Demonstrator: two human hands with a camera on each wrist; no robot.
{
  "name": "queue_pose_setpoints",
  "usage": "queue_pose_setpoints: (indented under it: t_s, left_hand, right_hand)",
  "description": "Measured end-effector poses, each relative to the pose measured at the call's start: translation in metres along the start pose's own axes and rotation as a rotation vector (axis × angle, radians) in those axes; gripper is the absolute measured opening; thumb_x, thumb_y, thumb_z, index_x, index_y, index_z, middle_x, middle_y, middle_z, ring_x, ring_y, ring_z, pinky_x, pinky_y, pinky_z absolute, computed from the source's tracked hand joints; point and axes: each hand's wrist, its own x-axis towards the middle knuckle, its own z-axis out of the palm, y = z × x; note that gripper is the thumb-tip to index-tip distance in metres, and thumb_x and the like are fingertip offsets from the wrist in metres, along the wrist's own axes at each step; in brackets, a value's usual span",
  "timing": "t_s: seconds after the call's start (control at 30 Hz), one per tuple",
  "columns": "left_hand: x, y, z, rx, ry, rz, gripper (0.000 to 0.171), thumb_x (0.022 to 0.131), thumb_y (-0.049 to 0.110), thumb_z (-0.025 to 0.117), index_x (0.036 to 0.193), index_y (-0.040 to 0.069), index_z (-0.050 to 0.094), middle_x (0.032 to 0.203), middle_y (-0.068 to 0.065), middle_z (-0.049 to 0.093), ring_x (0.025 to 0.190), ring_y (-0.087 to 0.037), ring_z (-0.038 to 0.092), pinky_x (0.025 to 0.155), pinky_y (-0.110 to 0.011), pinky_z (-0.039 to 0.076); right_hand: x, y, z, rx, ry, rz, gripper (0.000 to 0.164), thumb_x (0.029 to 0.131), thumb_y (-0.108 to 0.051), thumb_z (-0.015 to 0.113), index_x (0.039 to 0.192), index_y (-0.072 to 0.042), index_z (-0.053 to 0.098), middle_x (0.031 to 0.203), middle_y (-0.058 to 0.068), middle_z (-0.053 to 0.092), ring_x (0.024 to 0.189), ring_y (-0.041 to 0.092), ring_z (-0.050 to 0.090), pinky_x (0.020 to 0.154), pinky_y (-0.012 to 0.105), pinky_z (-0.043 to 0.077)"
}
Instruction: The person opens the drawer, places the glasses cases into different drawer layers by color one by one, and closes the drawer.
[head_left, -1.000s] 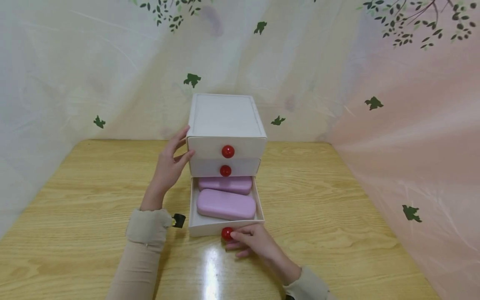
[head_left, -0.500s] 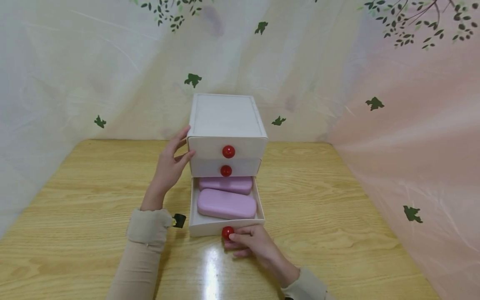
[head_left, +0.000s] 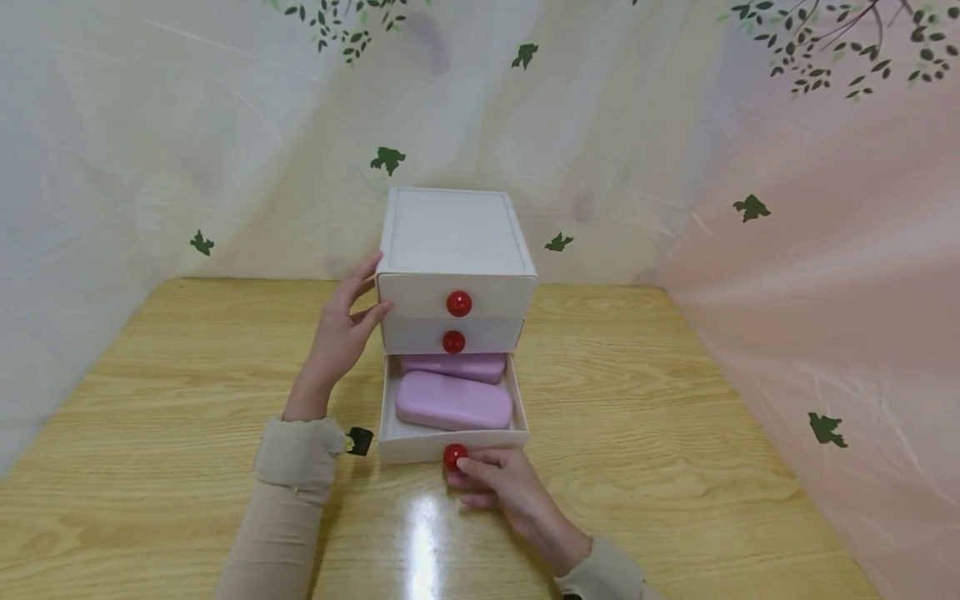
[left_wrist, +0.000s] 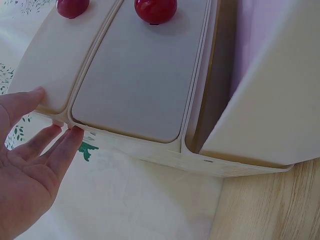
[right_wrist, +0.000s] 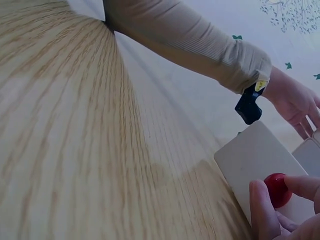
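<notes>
A white cabinet (head_left: 453, 229) with three drawers stands on the table. Its bottom drawer (head_left: 420, 452) is pulled out, and two lilac oblong cases (head_left: 453, 402) lie in it, the rear one partly hidden under the drawers above. My right hand (head_left: 517, 492) pinches the red knob (right_wrist: 278, 190) of that bottom drawer between thumb and finger. With nearly straight fingers, my left hand (head_left: 337, 337) touches the cabinet's left side, its thumb at the front edge of the top drawer, as the left wrist view (left_wrist: 30, 165) also shows.
The upper two drawers sit closed, each with a red knob (head_left: 459, 303). Beneath everything is a wooden table (head_left: 637, 433). A cloth backdrop (head_left: 300, 150) with printed leaves hangs behind and at the right. A black wrist device (head_left: 359, 441) sticks out from the left cuff.
The bottom drawer has slid slightly inward toward the cabinet, with my right hand on its knob. Both lilac cases moved back with it. My left hand stays at the cabinet's side.
</notes>
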Motion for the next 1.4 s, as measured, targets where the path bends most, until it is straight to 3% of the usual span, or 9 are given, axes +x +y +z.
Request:
queue_pose_setpoints:
  t_s: [0.27,0.63,1.4]
  left_hand:
    - [0.0,0.001,0.001,-0.001,0.001,0.001,0.06,0.095,0.0,0.057,0.15,0.01,0.036,0.153,-0.015,0.038,0.135,-0.038,0.044,0.098,-0.056,0.05]
    - [-0.001,-0.001,0.0,-0.004,0.004,-0.004,0.06,0.095,0.0,0.057,0.15,0.011,0.036,0.153,-0.015,0.038,0.135,-0.039,0.044,0.098,-0.057,0.049]
    - [0.0,-0.001,0.001,-0.002,0.005,0.0,0.06,0.095,0.001,0.057,0.15,0.012,0.036,0.153,-0.015,0.038,0.135,-0.039,0.044,0.098,-0.058,0.049]
  right_hand:
    - [0.005,-0.001,0.005,0.083,0.093,-0.014,0.038,0.094,-0.014,0.063,0.121,0.012,0.057,0.101,0.013,0.074,0.083,0.01,0.071,0.072,0.024,0.06]
    - [0.017,-0.002,0.007,0.114,0.106,-0.025,0.034,0.093,-0.013,0.064,0.116,0.011,0.059,0.094,0.007,0.075,0.081,0.009,0.07,0.069,0.024,0.06]
    - [0.034,-0.011,0.004,0.052,0.074,-0.058,0.035,0.094,-0.011,0.062,0.119,0.014,0.057,0.103,0.016,0.073,0.084,0.012,0.071,0.07,0.025,0.061]
